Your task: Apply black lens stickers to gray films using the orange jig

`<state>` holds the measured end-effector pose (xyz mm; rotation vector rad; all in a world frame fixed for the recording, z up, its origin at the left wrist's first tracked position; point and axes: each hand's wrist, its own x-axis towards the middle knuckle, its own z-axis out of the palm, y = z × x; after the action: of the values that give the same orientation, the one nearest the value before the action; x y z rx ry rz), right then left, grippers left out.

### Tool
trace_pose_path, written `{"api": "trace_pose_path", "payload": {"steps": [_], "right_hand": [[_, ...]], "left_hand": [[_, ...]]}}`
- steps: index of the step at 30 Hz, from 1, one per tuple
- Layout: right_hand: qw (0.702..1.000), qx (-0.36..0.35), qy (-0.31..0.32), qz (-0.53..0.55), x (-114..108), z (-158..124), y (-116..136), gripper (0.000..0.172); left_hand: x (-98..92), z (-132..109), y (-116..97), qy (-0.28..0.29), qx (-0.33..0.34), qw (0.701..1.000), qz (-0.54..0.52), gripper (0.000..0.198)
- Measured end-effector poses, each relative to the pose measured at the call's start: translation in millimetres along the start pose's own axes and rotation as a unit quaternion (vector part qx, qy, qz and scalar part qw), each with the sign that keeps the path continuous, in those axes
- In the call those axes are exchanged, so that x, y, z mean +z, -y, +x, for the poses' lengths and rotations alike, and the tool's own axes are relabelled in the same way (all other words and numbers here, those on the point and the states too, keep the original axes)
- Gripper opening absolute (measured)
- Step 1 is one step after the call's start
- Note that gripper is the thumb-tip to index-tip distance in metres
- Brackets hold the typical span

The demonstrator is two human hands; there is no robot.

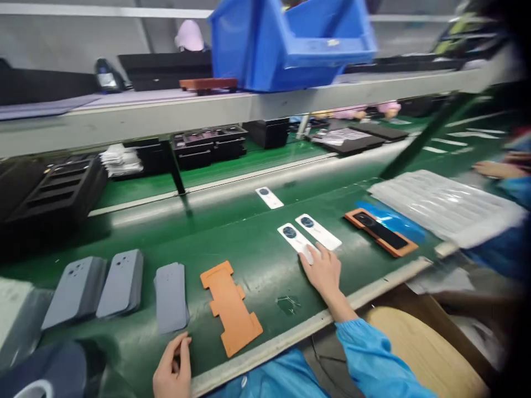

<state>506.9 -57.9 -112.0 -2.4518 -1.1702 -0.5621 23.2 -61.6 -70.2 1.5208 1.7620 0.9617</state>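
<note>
My right hand (324, 272) reaches over the green belt (232, 232), fingertips on the near end of a white phone back cover (295, 241). A second white cover (318, 231) lies right beside it and a third (269, 198) farther back. My left hand (173, 369) rests near the belt's front edge, fingers curled loosely, holding nothing that I can see. It is close to a stack of grey cover pieces (171, 297). An orange flat jig (230, 307) lies between my hands.
Two more grey stacks (98, 287) sit at the left. An orange-framed fixture (380, 232) on blue film lies right of the white covers, beside clear plastic trays (446, 205). Black trays (209, 146) and a blue bin (290, 41) sit on the shelf behind. Another person's hand (493, 169) shows at right.
</note>
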Motion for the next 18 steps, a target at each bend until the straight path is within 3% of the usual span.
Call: {"api": "trace_pose_path", "payload": {"steps": [4, 8, 10, 12, 15, 18], "right_hand": [[0.996, -0.085, -0.004, 0.039, 9.4, 6.1, 15.5, 0.051], [0.981, -0.122, 0.076, 0.131, 5.3, 34.0, 62.2, 0.050], [0.971, -0.072, 0.144, 0.179, 7.2, 66.8, 84.5, 0.050], [0.971, -0.034, 0.163, 0.170, 14.2, 110.6, 98.4, 0.051], [0.969, 0.041, 0.200, 0.138, 32.7, 180.0, 102.4, 0.048], [0.959, 0.116, 0.239, 0.094, 53.0, 230.1, 96.7, 0.057]], "left_hand": [[1.7, 0.4, 1.9, -0.034, 0.028, 0.999, -0.005, 0.048], [-0.4, 5.9, 12.8, -0.013, 0.028, 0.999, 0.013, 0.048], [-1.4, 8.1, 18.3, -0.006, 0.024, 0.999, 0.024, 0.046], [-2.1, 8.7, 21.4, -0.011, 0.023, 0.999, 0.035, 0.044], [-2.5, 6.8, 22.0, -0.022, 0.024, 0.998, 0.050, 0.041], [-2.2, 3.7, 21.3, -0.030, 0.022, 0.998, 0.059, 0.040]]}}
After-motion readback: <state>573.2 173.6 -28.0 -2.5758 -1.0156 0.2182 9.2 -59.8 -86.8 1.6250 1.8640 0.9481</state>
